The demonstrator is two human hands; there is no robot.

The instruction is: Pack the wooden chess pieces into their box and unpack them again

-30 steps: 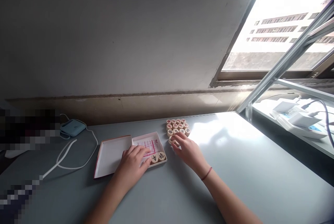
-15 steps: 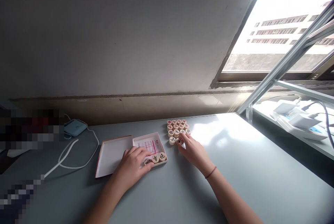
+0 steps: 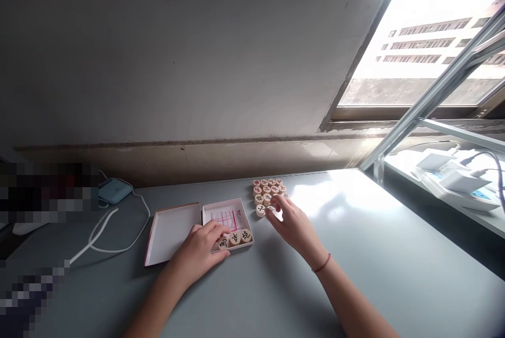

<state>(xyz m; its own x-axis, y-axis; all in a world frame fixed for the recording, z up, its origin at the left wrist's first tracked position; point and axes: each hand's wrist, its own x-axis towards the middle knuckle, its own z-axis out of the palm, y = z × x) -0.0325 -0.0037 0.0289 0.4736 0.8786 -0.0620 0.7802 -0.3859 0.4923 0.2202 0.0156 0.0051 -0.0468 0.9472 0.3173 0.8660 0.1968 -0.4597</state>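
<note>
- One left hand (image 3: 201, 247), near, palm down at the near-left part of the open box tray (image 3: 248, 215); fingers loosely bent and a bit spread, thumb outside the near rim, fingertips inside. Cannot tell if it grips the rim or a piece.
- Right hand (image 3: 292, 224), to the right and a little farther, red band (image 3: 322, 263) at wrist; thumb and index finger slightly apart, at the right piece (image 3: 270, 208) of the nearest row. Piece partly covered; cannot tell if pinched.
- Three xiangqi pieces (image 3: 235, 238) with black characters, side by side along the tray's near wall, faces up, leftmost just beside the left hand.
- Printed sheet (image 3: 224, 219), red grid, in the tray behind those three.
- Shallow box lid (image 3: 173, 230), pale inside, left of the tray.
- Block of xiangqi pieces (image 3: 267, 189) on the gray table (image 3: 252, 301), right of the tray and farther: two in the nearest row, black-marked row behind, two red-marked rows farthest. Right hand hides some.
- White cable (image 3: 92, 235) far left; light-blue device (image 3: 114, 191) behind it.
- White plugs (image 3: 460, 181) on the shelf, far right.
- Gray wall (image 3: 177, 64) behind; window (image 3: 414, 80) far right.
</note>
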